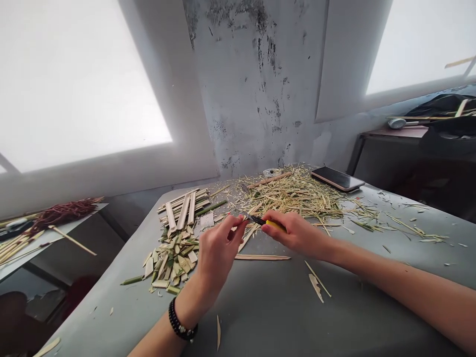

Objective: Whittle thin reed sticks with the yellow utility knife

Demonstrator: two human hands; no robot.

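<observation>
My right hand (293, 232) is closed around the yellow and black handle of a utility knife (274, 225), whose tip points left. Just beside that tip, the thumb and fingers of my left hand (219, 248) pinch a small bamboo piece (244, 217), mostly hidden by the fingers. Below the hands, a long bamboo strip (263, 257) lies flat on the grey table (267, 307). Left of my left hand is a heap of short bamboo pieces (174, 260), with longer split slats (183, 210) behind it.
A wide pile of thin shavings (301, 196) covers the table's far side, with a wooden-handled tool (269, 180) in it. A phone (336, 178) lies at the back right. Loose slivers (316, 287) are scattered nearer. Side tables (48, 238) flank the left and right.
</observation>
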